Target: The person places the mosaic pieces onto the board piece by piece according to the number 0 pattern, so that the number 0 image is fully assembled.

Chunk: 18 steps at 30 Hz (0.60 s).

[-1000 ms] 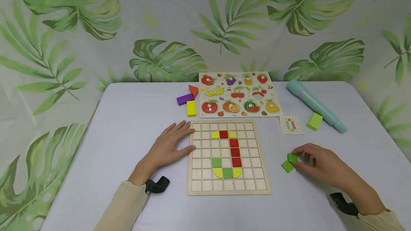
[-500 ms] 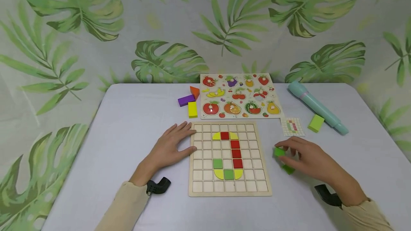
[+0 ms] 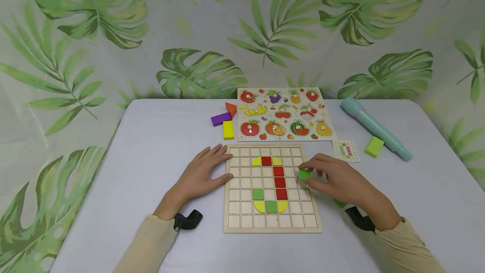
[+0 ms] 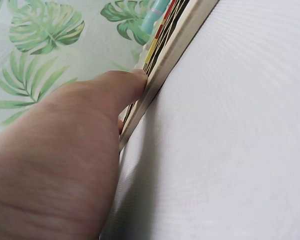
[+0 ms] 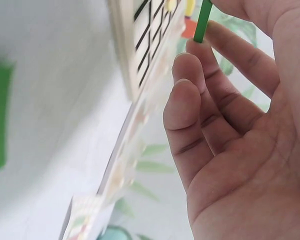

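Note:
A wooden grid board [image 3: 233, 221] lies on the table with red, green and yellow tiles set in some squares. My left hand [image 3: 202, 172] rests at its left side, fingers spread, with fingertips and thumb [image 4: 132, 82] at the rim. Between thumb and fingers my right hand [image 3: 341, 180] pinches a green square tile [image 3: 304, 174], held over the board's right columns. The right wrist view shows that tile [image 5: 203, 25] edge-on, with the other fingers loosely bent. A second green tile [image 3: 340, 203] lies on the table, partly hidden below the right hand.
Behind the board lies a fruit puzzle [image 3: 286, 132]. A small pattern card [image 3: 354, 155], a light green block [image 3: 374, 147] and a teal tube-like object [image 3: 375, 127] are at the right. Purple [image 3: 221, 119], yellow [image 3: 228, 130] and orange [image 3: 231, 109] blocks sit at the back left.
My right hand has lifted the green tile away from beside the other one and carried it left, over the board's right side. The left hand stays at the board's left rim.

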Tool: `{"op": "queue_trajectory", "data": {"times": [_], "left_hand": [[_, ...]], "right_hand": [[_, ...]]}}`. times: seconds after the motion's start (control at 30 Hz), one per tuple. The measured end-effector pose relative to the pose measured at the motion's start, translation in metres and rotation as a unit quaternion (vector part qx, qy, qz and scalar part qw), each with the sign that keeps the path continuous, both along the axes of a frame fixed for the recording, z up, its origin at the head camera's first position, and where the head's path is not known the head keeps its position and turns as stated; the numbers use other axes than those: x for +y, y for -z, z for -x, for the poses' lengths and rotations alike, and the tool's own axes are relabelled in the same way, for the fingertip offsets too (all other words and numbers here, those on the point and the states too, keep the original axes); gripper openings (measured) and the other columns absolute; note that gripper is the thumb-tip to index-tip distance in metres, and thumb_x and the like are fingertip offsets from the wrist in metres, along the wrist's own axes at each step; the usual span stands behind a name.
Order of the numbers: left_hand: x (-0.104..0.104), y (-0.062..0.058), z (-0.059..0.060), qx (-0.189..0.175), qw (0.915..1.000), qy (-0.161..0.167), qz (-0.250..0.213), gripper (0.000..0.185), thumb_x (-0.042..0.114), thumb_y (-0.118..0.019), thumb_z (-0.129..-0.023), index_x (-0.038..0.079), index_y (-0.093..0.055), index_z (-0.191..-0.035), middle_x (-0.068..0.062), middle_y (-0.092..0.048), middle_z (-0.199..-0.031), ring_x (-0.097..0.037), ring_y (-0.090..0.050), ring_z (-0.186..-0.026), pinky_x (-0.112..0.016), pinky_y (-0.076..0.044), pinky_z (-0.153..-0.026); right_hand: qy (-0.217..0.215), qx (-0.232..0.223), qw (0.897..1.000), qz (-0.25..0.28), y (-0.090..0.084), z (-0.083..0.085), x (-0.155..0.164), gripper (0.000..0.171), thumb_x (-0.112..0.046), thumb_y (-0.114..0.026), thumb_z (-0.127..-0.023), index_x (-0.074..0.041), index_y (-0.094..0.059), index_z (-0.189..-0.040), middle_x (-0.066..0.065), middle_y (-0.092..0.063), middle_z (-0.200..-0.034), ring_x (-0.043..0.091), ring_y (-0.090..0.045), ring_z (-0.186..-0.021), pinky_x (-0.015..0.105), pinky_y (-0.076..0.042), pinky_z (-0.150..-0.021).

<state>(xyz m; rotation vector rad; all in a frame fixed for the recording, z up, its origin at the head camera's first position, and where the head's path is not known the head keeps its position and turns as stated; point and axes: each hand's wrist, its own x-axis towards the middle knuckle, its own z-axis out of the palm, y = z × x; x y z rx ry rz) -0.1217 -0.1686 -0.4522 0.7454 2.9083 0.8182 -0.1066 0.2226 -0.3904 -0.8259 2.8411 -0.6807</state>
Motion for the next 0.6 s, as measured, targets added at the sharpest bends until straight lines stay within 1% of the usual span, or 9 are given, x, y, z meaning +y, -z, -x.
{"op": "queue_trajectory", "data": {"times": [0.07,0.37,0.47,0.6], "left_hand": [[0.000,0.000,0.000,0.001,1.0000,0.000,0.001,0.061,0.049,-0.068,-0.096,0.018,-0.059,-0.147,-0.003,-0.042,-0.163,-0.020,-0.030,-0.156,-0.044,-0.018,-0.131],[-0.001,0.001,0.000,0.006,1.0000,0.002,0.002,0.061,0.050,-0.069,-0.095,0.018,-0.059,-0.146,-0.004,-0.043,-0.162,-0.020,-0.030,-0.156,-0.043,-0.019,-0.131],[0.000,0.000,0.000,0.006,1.0000,0.002,0.001,0.061,0.050,-0.069,-0.095,0.017,-0.059,-0.146,-0.004,-0.043,-0.162,-0.021,-0.030,-0.156,-0.043,-0.019,-0.131],[0.000,-0.001,-0.001,0.004,1.0000,0.001,0.000,0.061,0.049,-0.069,-0.095,0.017,-0.059,-0.146,-0.004,-0.043,-0.162,-0.021,-0.031,-0.156,-0.044,-0.019,-0.131]], "right_hand": [[-0.005,-0.005,1.000,0.003,-0.001,0.002,-0.007,0.028,-0.028,-0.081,-0.091,-0.026,-0.074,-0.118,-0.014,-0.064,-0.104,0.008,-0.055,-0.084,0.020,-0.047,-0.062],[-0.032,-0.016,0.999,0.003,-0.002,0.008,-0.043,0.032,-0.030,-0.081,-0.090,-0.023,-0.074,-0.121,-0.012,-0.067,-0.108,0.009,-0.057,-0.083,0.021,-0.051,-0.066],[-0.038,-0.022,0.999,0.007,-0.001,0.009,-0.055,0.032,-0.031,-0.081,-0.090,-0.023,-0.075,-0.120,-0.012,-0.067,-0.106,0.010,-0.058,-0.083,0.022,-0.052,-0.068],[-0.047,-0.025,0.999,0.007,0.001,0.010,-0.068,0.033,-0.035,-0.081,-0.090,-0.023,-0.076,-0.120,-0.011,-0.068,-0.108,0.009,-0.061,-0.090,0.025,-0.056,-0.075]]}}
